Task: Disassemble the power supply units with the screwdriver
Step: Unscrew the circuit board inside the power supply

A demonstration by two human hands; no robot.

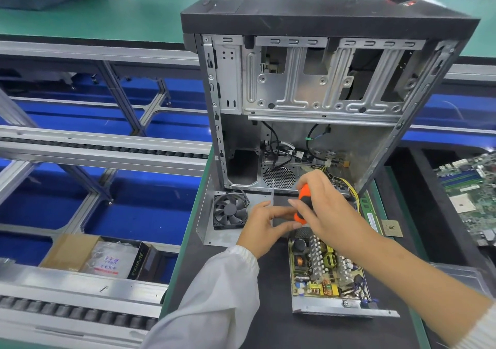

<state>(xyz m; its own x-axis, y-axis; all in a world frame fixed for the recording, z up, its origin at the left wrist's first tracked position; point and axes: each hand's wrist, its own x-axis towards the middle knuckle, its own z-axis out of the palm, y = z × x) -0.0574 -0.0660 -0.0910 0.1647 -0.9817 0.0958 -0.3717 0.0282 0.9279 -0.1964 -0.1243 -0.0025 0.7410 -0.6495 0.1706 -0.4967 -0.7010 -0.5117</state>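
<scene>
Nearest the viewer, the opened power supply unit (328,273) is laid on the dark mat, its circuit board exposed and its long axis running away from the viewer. Just beyond its far end, the screwdriver (302,206) is gripped by the right hand (326,209), fingers curled round the orange-and-black handle. The left hand (264,224) is held beside it, its loosely spread fingers touching the handle's lower end; nothing is clamped. The unit is judged nearer the right hand. To the left, "PRIME" is read on a black box (138,261). Farther off, a loose fan (230,210) and the emptied computer case (316,94) are seen.
</scene>
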